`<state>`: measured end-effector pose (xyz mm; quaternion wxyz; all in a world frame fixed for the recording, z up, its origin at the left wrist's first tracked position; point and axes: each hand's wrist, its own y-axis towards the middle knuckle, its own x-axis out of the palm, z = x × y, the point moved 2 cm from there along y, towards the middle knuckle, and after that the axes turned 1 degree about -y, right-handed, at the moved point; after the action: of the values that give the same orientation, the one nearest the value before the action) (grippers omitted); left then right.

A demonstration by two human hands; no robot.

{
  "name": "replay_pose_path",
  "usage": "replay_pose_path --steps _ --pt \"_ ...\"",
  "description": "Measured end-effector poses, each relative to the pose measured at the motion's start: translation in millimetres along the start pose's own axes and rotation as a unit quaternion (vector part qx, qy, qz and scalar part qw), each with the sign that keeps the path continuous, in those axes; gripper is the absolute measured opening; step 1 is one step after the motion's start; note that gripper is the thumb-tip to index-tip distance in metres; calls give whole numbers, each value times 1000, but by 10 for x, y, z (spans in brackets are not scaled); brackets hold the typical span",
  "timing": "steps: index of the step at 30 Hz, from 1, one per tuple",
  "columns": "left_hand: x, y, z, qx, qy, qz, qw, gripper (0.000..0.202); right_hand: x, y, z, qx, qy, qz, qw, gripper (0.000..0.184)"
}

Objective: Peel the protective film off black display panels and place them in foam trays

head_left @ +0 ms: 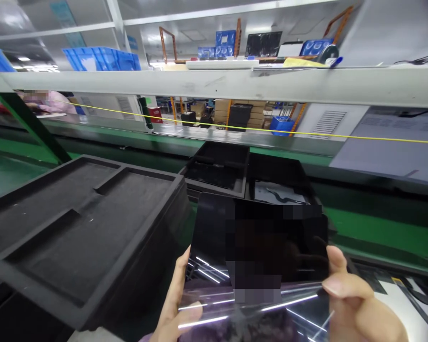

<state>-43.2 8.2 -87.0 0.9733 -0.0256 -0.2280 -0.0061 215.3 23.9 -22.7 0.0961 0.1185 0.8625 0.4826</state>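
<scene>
In the lower centre, the left hand point(174, 306) and right hand point(364, 304) clasp a glossy black screen panel point(260, 242) by its sides, clear film point(257, 320) only partway over it, upper area bare.

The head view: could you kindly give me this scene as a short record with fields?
held item: dark glossy panel, clear film across its lower part
left hand: at the panel's left side
right hand: at its right side, thumb at the film
left of panel: large dark tray with recesses
beyond panel: two black trays, side by side
</scene>
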Motion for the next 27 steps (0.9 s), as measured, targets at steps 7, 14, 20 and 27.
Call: replay_pose_path --steps 7,14,20,27 --pt "94 27 60 8 -25 -2 1000 72 246 136 -251 -23 71 -27 997 28" --pt "185 133 218 -14 -15 -9 1000 61 419 138 -353 3 -36 107 994 12" --pt "225 434 302 -29 -6 -86 996 53 303 191 -118 100 128 -119 979 29" --pt "237 518 301 -128 -81 -140 979 58 122 306 -3 22 -1 -451 892 35"
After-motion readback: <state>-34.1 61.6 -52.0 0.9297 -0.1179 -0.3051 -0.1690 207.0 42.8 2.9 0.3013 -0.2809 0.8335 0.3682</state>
